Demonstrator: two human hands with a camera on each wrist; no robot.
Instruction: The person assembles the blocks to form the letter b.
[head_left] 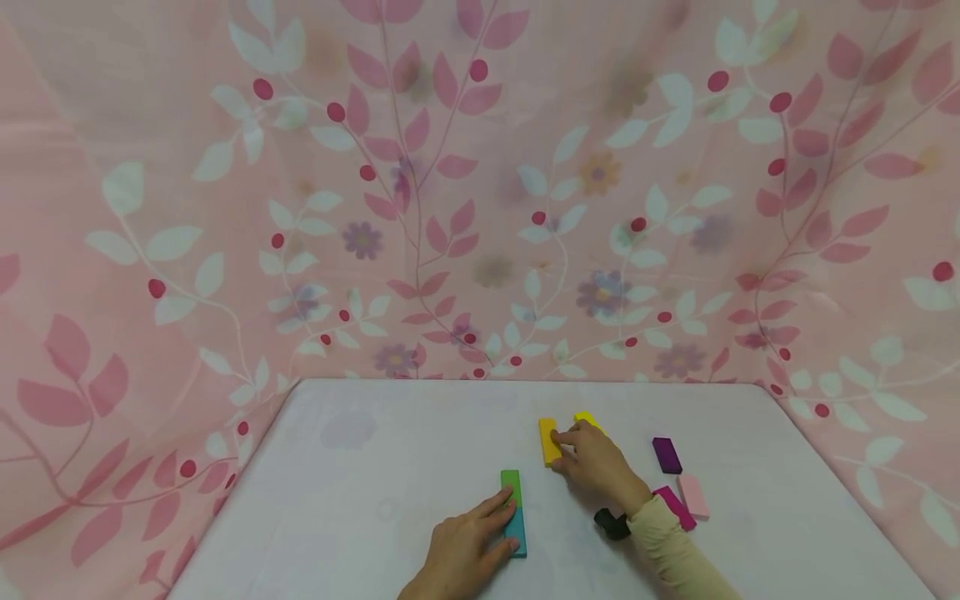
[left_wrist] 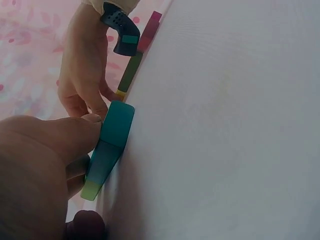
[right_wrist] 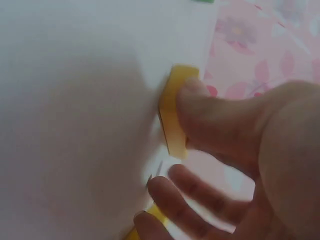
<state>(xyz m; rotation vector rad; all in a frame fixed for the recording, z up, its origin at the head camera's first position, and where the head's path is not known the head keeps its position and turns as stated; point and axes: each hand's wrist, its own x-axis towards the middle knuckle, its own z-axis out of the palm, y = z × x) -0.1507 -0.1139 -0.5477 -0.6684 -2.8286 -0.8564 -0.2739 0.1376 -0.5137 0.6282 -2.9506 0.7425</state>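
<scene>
Left hand: fingers parted, fingertips resting on the green block and blue block, which lie end to end, green far, blue near. Right hand: thumb on the amber block, farther and to the right; cannot tell if pinched. Yellow block lies partly hidden behind this hand. To the right: purple block, pink block, magenta block. Floral cloth hangs beyond the table.

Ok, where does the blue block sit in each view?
Head: the blue block is low, just right of centre.
Left wrist: blue block left of centre, around mid-height.
Right wrist: not in it.
Shared landmark: the pink floral backdrop, at top, upper left and right respectively.
</scene>
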